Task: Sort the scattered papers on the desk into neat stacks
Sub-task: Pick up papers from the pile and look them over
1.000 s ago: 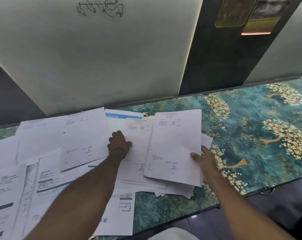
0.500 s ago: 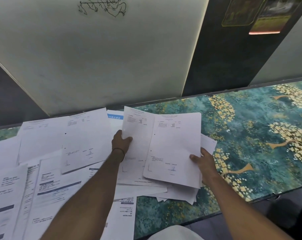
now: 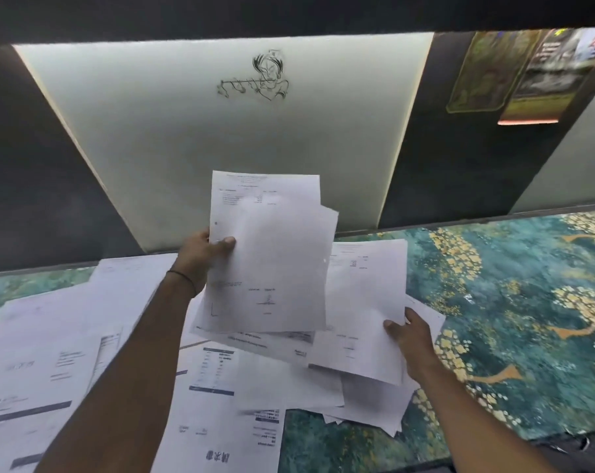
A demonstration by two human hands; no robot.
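Step in hand: gathering, mid-pickup. The left grip (image 3: pixel 203 257) pinches a small bunch of sheets (image 3: pixel 268 261) by the left edge, thumb on the front. The bunch is held up off the tabletop (image 3: pixel 511 302) & tilted toward the camera. At least 2 in it: a 2nd corner pokes out at top right, so the edges aren't squared.

The right grip (image 3: pixel 408 339) pinches a page (image 3: pixel 364 302) at its lower right edge, thumb on top. The page looks partly raised over the pile; can't tell if it's fully clear.

The rest of the papers (image 3: pixel 67 353) lie overlapping on the tabletop, mostly left & centre, some under the page. No neat stack in view, so the task looks early.

Next, prob: bring the page onto the bunch, then tap the edges to align. Needs care w/ thin paper: a pinch at one edge lets it droop & slip, & lower papers may drag along w/ the page.
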